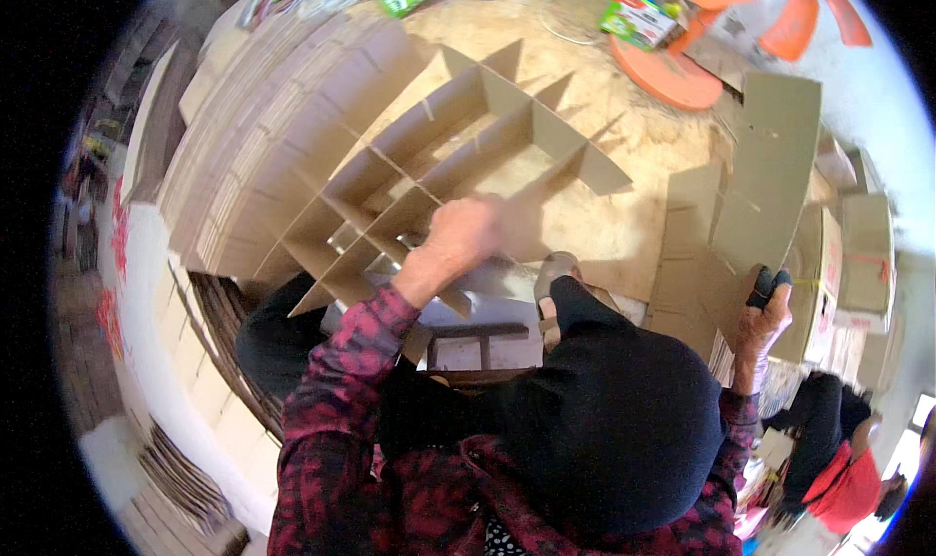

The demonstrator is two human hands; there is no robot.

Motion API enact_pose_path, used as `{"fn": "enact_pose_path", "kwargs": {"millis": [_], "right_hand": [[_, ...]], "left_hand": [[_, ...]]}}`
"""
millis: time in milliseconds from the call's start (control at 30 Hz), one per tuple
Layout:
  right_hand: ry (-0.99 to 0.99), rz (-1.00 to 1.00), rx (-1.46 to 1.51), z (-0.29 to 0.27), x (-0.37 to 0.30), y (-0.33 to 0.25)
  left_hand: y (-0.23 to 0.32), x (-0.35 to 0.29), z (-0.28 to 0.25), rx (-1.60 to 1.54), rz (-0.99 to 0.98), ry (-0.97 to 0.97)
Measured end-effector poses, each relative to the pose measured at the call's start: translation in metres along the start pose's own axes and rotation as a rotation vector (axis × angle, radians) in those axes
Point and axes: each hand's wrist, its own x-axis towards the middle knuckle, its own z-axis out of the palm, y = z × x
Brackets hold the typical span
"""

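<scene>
Cardboard strips slotted into a grid point(458, 156) lie on the wooden table point(624, 225). The left hand point(463, 232), motion-blurred, is closed over a strip at the grid's near edge. The right hand point(765, 312) is curled around a dark object point(767, 285) beside the loose cardboard strips point(751, 195). Stacked cardboard point(273, 117) lies to the left.

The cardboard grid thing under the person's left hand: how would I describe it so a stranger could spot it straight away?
Start at the round wooden table in the middle of the view. On its left half, beside the tall stack of flat cardboard sheets, lies the cardboard divider grid, with the left hand on its near end. Unlike the flat sheets around it, its strips stand on edge and cross, forming open cells.
</scene>
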Motion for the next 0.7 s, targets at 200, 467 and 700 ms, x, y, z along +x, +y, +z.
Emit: {"fn": "enact_pose_path", "kwargs": {"millis": [200, 467, 700], "right_hand": [[-0.283, -0.409, 0.352, 0.054, 0.079, -0.105], [-0.769, -0.476, 0.553, 0.108, 0.149, -0.216], [-0.821, -0.633, 0.518, 0.141, 0.158, -0.228]], "left_hand": [[-0.002, -0.007, 0.0, -0.102, -0.053, 0.06], [-0.003, 0.0, 0.007, -0.103, -0.069, 0.041], [-0.005, 0.008, 0.001, -0.154, 0.023, 0.146]]}}
